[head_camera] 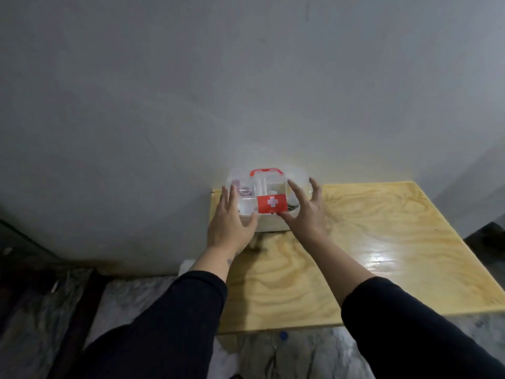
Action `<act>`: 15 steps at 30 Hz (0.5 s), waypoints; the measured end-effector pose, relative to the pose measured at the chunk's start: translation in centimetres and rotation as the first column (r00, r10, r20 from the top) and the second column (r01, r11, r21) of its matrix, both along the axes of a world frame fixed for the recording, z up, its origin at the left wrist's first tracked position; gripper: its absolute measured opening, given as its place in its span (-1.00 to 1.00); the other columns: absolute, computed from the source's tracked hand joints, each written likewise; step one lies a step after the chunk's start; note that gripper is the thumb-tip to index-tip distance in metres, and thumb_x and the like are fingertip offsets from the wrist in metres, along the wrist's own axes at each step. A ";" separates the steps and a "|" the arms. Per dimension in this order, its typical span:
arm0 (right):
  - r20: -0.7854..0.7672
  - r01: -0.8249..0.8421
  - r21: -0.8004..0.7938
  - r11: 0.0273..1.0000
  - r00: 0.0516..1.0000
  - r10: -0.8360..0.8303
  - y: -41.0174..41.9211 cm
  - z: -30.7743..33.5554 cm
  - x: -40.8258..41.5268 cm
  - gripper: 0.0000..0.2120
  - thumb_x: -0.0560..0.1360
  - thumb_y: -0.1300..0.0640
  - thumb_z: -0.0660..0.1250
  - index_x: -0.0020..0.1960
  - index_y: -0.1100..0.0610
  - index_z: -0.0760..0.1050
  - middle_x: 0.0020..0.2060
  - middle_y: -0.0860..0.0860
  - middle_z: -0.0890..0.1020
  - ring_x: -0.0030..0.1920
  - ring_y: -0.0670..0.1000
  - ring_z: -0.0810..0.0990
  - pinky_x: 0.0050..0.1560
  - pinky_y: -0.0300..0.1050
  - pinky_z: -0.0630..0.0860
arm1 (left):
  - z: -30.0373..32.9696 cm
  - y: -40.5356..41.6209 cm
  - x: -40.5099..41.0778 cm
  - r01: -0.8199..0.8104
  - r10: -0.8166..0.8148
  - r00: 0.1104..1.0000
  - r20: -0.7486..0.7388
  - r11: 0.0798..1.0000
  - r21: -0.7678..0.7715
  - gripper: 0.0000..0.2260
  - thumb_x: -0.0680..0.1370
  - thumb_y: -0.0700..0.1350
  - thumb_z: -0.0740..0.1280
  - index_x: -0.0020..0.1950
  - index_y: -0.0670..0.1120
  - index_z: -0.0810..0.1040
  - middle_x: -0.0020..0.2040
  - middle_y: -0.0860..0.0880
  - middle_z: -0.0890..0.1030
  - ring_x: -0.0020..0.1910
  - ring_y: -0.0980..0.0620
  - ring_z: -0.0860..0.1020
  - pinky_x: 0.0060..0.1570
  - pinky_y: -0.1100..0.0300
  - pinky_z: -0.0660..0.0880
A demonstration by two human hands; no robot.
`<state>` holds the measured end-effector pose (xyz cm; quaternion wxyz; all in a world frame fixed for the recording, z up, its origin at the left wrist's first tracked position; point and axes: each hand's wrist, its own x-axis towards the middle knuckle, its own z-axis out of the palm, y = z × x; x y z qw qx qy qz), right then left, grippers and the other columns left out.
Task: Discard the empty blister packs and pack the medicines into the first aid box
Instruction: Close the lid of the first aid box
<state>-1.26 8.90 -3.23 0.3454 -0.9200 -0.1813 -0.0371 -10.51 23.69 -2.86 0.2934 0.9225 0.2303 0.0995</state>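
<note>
Black sleeves (169, 318) being extended; left hand (229, 222) and right hand (303, 212), fingers spread, being placed against clear first aid box (269, 198), red-handled, white-crossed red label, contents blurred.

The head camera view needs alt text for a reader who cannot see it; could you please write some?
Two bare hands, left hand and right hand, reach with spread fingers to either side of a clear first aid box with a red handle and a red label bearing a white cross. The box sits at the far left corner of a pale wooden table, against a grey wall.
</note>
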 end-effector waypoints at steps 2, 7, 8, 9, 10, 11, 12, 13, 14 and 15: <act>-0.004 -0.010 -0.014 1.000 1.000 0.010 -0.4 -1.2 -0.5 -0.33 0.37 0.05 0.50 0.41 -0.07 0.31 0.52 0.12 0.07 0.48 0.19 0.22 0.31 0.08 0.45 | -1.0 -0.5 -0.6 0.004 -0.004 1.000 -0.026 1.000 -0.009 -0.26 0.58 0.20 0.19 0.61 0.06 -0.15 0.63 0.03 -0.15 0.60 -0.01 0.01 0.34 0.03 0.37; -0.036 -0.059 -0.123 0.991 0.998 0.055 -1.1 -2.9 -1.1 -0.21 0.30 -0.12 0.51 0.44 -0.12 0.24 0.52 0.14 0.06 0.46 0.25 0.23 0.39 0.18 0.34 | -2.5 -1.0 -0.8 -0.054 0.054 0.997 -0.055 0.999 -0.002 -0.38 0.62 0.12 0.14 0.61 0.01 -0.03 0.63 0.02 -0.08 0.59 -0.05 0.08 0.41 0.05 0.30; -0.032 -0.059 -0.175 0.983 0.998 0.055 -1.1 -3.0 -1.0 -0.19 0.30 -0.19 0.48 0.45 -0.15 0.20 0.53 0.14 0.03 0.50 0.25 0.14 0.45 0.25 0.21 | -2.4 -1.0 -0.6 -0.066 0.067 0.998 -0.020 0.996 0.052 -0.43 0.63 0.08 0.14 0.60 -0.02 0.05 0.63 0.01 -0.02 0.58 -0.05 0.10 0.46 0.04 0.25; -0.008 -0.052 -0.237 0.970 0.999 0.052 -1.1 -2.9 -0.8 -0.21 0.32 -0.26 0.41 0.46 -0.17 0.16 0.54 0.12 -0.01 0.53 0.23 0.03 0.50 0.29 0.06 | -2.3 -1.0 -0.3 -0.062 0.061 0.998 0.010 0.992 0.113 -0.46 0.64 0.04 0.14 0.59 -0.04 0.11 0.62 0.00 0.03 0.58 -0.05 0.11 0.49 0.03 0.22; 0.030 -0.043 -0.294 0.955 0.998 0.054 -1.1 -2.8 -0.5 -0.24 0.37 -0.30 0.34 0.47 -0.18 0.12 0.56 0.09 -0.04 0.56 0.20 -0.07 0.50 0.31 -0.06 | -2.1 -0.9 0.1 -0.036 0.032 0.999 0.026 0.985 0.167 -0.49 0.64 0.01 0.15 0.58 -0.06 0.14 0.62 0.00 0.05 0.58 -0.03 0.12 0.51 0.03 0.20; 0.062 -0.048 -0.341 0.939 0.995 0.073 -0.9 -2.5 -0.1 -0.29 0.42 -0.30 0.27 0.48 -0.18 0.09 0.57 0.05 -0.07 0.56 0.16 -0.14 0.49 0.31 -0.12 | -1.9 -0.8 0.6 0.010 -0.016 1.000 0.025 0.978 0.208 -0.49 0.65 0.01 0.15 0.58 -0.06 0.13 0.62 0.00 0.06 0.58 -0.02 0.10 0.52 0.03 0.17; 0.079 -0.073 -0.381 0.922 0.991 0.111 -0.8 -2.3 0.4 -0.32 0.48 -0.27 0.22 0.50 -0.16 0.06 0.57 0.04 -0.08 0.57 0.13 -0.17 0.50 0.30 -0.14 | -1.7 -0.6 1.3 0.064 -0.067 0.998 0.005 0.969 0.237 -0.48 0.66 0.01 0.14 0.59 -0.05 0.09 0.62 0.01 0.04 0.59 -0.01 0.06 0.54 0.03 0.13; 0.075 -0.116 -0.414 0.903 0.984 0.160 -0.5 -2.1 0.9 -0.35 0.52 -0.23 0.18 0.52 -0.12 0.02 0.57 0.03 -0.09 0.57 0.11 -0.18 0.52 0.28 -0.12 | -1.6 -0.5 2.0 0.119 -0.113 0.993 -0.037 0.958 0.260 -0.46 0.66 0.04 0.12 0.60 -0.04 0.04 0.63 0.00 0.00 0.60 -0.01 0.01 0.56 0.02 0.08; 0.066 -0.158 -0.442 0.883 0.976 0.207 -0.3 -2.0 1.4 -0.35 0.55 -0.19 0.15 0.54 -0.08 -0.02 0.57 0.04 -0.08 0.57 0.11 -0.19 0.53 0.27 -0.08 | -1.6 -0.3 2.7 0.169 -0.146 0.984 -0.097 0.941 0.293 -0.43 0.66 0.06 0.10 0.61 -0.05 -0.03 0.63 -0.01 -0.04 0.61 -0.01 -0.05 0.57 0.01 0.01; 0.056 -0.188 -0.465 0.865 0.969 0.241 -0.1 -1.9 1.8 -0.35 0.57 -0.17 0.14 0.55 -0.05 -0.05 0.57 0.04 -0.08 0.57 0.11 -0.20 0.54 0.24 -0.06 | -1.8 -0.1 3.4 0.203 -0.160 0.975 -0.153 0.920 0.336 -0.41 0.66 0.08 0.09 0.61 -0.06 -0.08 0.63 -0.03 -0.08 0.61 -0.01 -0.10 0.58 0.01 -0.06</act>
